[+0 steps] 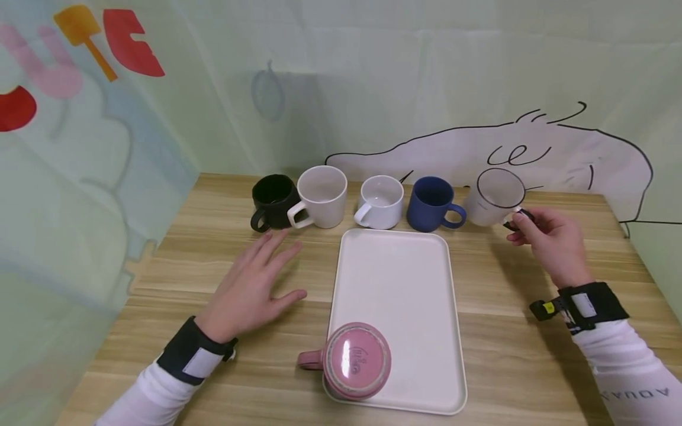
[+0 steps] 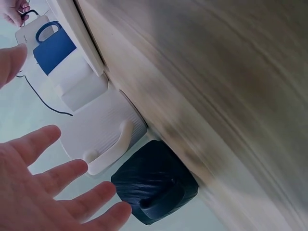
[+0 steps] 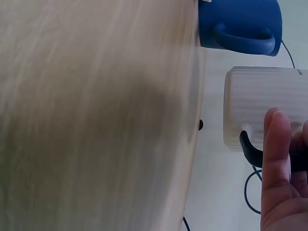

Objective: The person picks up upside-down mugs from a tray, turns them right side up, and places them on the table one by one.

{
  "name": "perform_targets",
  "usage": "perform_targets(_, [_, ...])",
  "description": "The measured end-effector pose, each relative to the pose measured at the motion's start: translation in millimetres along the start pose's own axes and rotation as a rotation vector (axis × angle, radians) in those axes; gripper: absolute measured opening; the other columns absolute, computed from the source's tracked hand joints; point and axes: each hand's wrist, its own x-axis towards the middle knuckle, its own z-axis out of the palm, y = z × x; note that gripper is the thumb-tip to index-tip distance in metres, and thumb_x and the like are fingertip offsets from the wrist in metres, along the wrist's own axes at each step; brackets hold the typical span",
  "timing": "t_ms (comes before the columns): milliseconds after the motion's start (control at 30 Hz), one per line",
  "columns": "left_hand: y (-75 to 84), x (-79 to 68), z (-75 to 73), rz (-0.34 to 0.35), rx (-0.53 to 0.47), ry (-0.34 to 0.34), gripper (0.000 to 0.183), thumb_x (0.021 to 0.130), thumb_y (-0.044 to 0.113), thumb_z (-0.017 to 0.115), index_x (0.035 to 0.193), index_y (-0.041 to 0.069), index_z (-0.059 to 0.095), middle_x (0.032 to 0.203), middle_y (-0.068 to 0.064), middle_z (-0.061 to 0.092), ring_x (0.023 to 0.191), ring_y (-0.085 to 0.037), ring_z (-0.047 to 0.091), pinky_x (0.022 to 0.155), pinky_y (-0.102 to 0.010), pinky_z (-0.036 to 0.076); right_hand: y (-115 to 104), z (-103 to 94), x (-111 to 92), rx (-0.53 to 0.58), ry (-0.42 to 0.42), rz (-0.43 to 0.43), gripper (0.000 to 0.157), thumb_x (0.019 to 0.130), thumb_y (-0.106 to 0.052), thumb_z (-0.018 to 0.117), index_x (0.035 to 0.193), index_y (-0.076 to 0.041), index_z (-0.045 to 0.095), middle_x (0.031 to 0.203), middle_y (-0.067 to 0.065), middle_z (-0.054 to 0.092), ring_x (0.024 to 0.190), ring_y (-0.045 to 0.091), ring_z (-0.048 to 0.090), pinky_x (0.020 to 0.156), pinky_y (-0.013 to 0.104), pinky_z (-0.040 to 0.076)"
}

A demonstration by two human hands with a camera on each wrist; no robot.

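Observation:
My right hand [image 1: 556, 242] grips the black handle [image 3: 252, 154] of a white mug [image 1: 492, 198] with a dark rim, at the right end of a row of mugs. A gap shows between this mug's base and the table in the right wrist view. My left hand [image 1: 253, 290] hovers with fingers spread and holds nothing. Nearest to it are a black mug [image 2: 156, 180] and a large cream mug [image 2: 103, 127]. A small white mug [image 1: 380, 204] and a blue mug [image 1: 430, 204] stand farther right. Upside down on the white tray [image 1: 394, 284] is a pink mug [image 1: 357, 361].
The tray lies on the wooden table [image 1: 501, 355] in front of the row. The pink mug's handle sticks out past the tray's left edge. Behind the table hangs a printed cloth backdrop [image 1: 394, 77], close to the mugs.

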Motion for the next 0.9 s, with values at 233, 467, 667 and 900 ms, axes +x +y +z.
perform_targets(233, [0.2,-1.7,1.4,0.003,-0.007,0.006,0.082,0.084,0.064,0.065,0.148,0.014,0.049,0.16,-0.012,0.027,0.143,-0.043,0.027,0.11,-0.061,0.027,4,3.7,1,-0.02,-0.017,0.019,0.046,0.097,-0.036,0.061,0.122,0.003,0.063,0.099,0.006,0.067,0.073,0.008,0.069,0.066,0.022,0.057])
perform_targets(467, [0.1,-3.8,1.4,-0.011,-0.014,-0.01,0.081,0.085,0.064,0.064,0.148,0.014,0.049,0.162,-0.011,0.025,0.143,-0.043,0.026,0.111,-0.059,0.025,8,4.2,0,-0.042,-0.03,0.03,0.046,0.098,-0.038,0.06,0.122,0.001,0.063,0.1,0.005,0.067,0.074,0.008,0.069,0.066,0.023,0.057])
perform_targets(667, [0.7,-4.3,1.5,-0.018,-0.012,-0.02,0.081,0.085,0.064,0.063,0.148,0.015,0.048,0.163,-0.01,0.023,0.143,-0.043,0.026,0.11,-0.061,0.027,12,4.0,-2,-0.051,-0.032,0.038,0.046,0.098,-0.04,0.059,0.12,-0.001,0.063,0.101,0.006,0.067,0.073,0.008,0.069,0.066,0.024,0.057])
perform_targets(900, [0.7,-5.5,3.2,-0.03,-0.014,-0.027,0.081,0.085,0.064,0.064,0.149,0.017,0.047,0.161,-0.012,0.025,0.143,-0.043,0.026,0.109,-0.061,0.029,15,4.4,-3,-0.029,-0.041,0.034,0.045,0.099,-0.037,0.059,0.121,0.003,0.061,0.101,0.005,0.068,0.074,0.008,0.069,0.067,0.024,0.057])
